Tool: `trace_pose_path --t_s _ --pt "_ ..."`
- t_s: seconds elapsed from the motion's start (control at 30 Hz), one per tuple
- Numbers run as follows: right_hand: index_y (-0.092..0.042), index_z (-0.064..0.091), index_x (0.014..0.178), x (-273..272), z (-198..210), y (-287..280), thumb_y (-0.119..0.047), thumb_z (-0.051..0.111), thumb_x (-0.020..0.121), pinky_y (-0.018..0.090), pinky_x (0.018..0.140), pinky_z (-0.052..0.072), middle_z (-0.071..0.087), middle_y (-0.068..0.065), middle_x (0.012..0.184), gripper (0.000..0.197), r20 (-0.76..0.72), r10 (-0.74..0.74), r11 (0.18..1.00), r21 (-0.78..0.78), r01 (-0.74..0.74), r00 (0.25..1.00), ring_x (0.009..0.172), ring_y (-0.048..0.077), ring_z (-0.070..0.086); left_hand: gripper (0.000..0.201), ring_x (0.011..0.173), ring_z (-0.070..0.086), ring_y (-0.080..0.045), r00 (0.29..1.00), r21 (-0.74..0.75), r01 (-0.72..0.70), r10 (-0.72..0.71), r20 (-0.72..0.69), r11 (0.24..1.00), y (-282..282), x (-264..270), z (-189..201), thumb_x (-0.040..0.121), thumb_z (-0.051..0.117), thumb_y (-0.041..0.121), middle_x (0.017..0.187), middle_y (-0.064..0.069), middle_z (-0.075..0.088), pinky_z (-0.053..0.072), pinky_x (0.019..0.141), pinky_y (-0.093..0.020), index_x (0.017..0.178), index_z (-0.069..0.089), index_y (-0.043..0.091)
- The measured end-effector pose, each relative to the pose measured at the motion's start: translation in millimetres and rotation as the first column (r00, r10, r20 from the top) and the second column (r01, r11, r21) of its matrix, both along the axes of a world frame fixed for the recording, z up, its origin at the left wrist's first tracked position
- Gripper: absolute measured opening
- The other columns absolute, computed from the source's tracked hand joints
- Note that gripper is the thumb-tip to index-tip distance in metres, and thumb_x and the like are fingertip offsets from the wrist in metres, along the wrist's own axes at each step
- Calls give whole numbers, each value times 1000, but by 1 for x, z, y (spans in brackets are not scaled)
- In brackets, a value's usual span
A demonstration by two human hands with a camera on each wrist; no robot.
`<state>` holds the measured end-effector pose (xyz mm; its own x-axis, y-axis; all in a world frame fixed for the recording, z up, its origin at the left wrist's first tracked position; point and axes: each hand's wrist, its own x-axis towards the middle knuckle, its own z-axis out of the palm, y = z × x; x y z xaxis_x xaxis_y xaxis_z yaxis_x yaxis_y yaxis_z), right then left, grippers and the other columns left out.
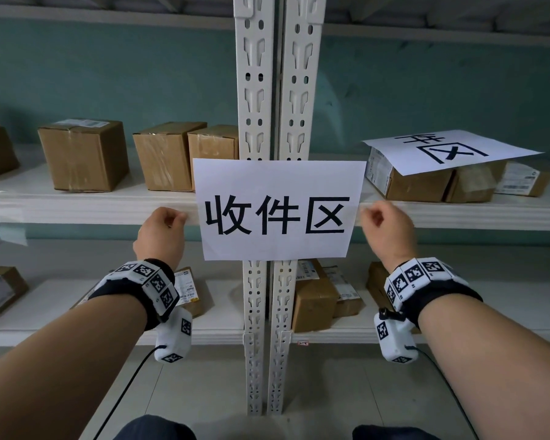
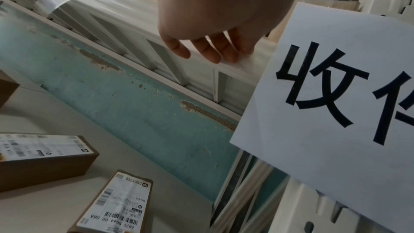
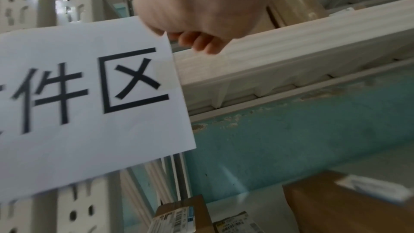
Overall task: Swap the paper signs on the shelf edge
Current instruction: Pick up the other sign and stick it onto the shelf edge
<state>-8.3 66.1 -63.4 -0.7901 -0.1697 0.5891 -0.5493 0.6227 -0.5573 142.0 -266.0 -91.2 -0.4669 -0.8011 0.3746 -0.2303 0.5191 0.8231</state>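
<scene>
A white paper sign (image 1: 278, 211) with three black characters hangs on the shelf edge (image 1: 77, 211), across the two white uprights (image 1: 278, 90). My left hand (image 1: 164, 230) is just left of the sign. Its curled fingertips (image 2: 212, 52) touch the shelf edge (image 2: 235, 70) beside a glossy tape strip (image 2: 255, 61). My right hand (image 1: 385, 223) is balled up at the sign's right edge, fingers (image 3: 199, 43) curled, and I see nothing held. A clear tape band (image 3: 167, 72) crosses that edge of the sign (image 3: 89, 86). A second sign (image 1: 451, 149) lies face up on boxes at right.
Cardboard boxes (image 1: 85, 154) stand on the shelf behind the sign, left and right. More parcels (image 1: 318, 296) sit on the lower shelf (image 1: 219, 331). A loose tape piece (image 1: 11, 235) sticks to the shelf edge far left. The teal wall (image 1: 108, 74) is behind.
</scene>
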Motion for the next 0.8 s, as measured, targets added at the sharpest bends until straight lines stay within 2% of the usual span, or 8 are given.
trace_pose_path --t_s 0.07,0.17,0.27,0.4,0.57,0.63,0.73,0.8 --pt "-10 58 74 4 -1 -11 -30 47 92 28 58 44 60 3 67 29 93 99 983 148 -112 991 63 23 55 13 89 58 -24 1000 13 -10 10 -4 1000 2 -1 0 93 50 40 87 9 60 44 95 -52 89 55 29" --pt "-5 63 76 2 -5 -26 -32 43 87 36 63 52 68 14 79 35 199 138 944 269 -190 970 70 31 62 13 90 59 -25 1000 17 -20 20 -6 1000 3 -2 -1 93 49 40 88 8 61 44 95 -52 90 55 29" --pt "-1 63 79 -6 -6 -33 -26 41 85 34 60 50 68 19 85 34 204 109 944 284 -166 973 67 30 60 13 91 59 -25 1000 18 -31 31 -3 999 4 -2 0 94 49 40 90 8 61 44 95 -51 91 55 29" --pt "1 64 84 -12 -4 -31 -23 37 84 49 73 57 68 21 91 35 201 63 955 273 -117 978 82 37 65 13 91 59 -26 999 18 -35 35 5 999 6 -3 0 95 48 39 90 8 60 43 95 -50 92 54 28" --pt "3 63 83 -16 -3 -28 -19 37 82 47 68 57 67 23 93 34 179 10 968 244 -54 984 84 41 63 15 93 59 -28 999 13 -48 48 8 999 6 -4 -1 95 48 39 91 7 59 44 95 -50 93 53 25" --pt "4 63 82 -18 -2 -25 -17 37 81 36 57 50 67 22 92 33 178 -23 969 245 -22 984 74 41 61 17 94 59 -29 998 15 -54 54 14 998 7 -5 -1 95 47 39 92 7 60 44 95 -50 96 54 24" --pt "3 52 67 -21 0 -20 -11 39 81 37 51 44 64 21 81 24 140 -94 955 292 50 986 63 35 55 18 95 59 -30 998 13 -68 67 20 998 8 -6 -1 96 46 38 95 4 61 43 95 -48 98 55 22" --pt "-9 32 55 -20 1 -18 -8 39 82 30 48 26 41 15 58 27 116 -138 949 300 98 984 53 25 34 19 95 59 -30 997 20 -79 79 21 997 9 -6 -1 96 46 38 96 3 62 43 94 -47 98 55 22"
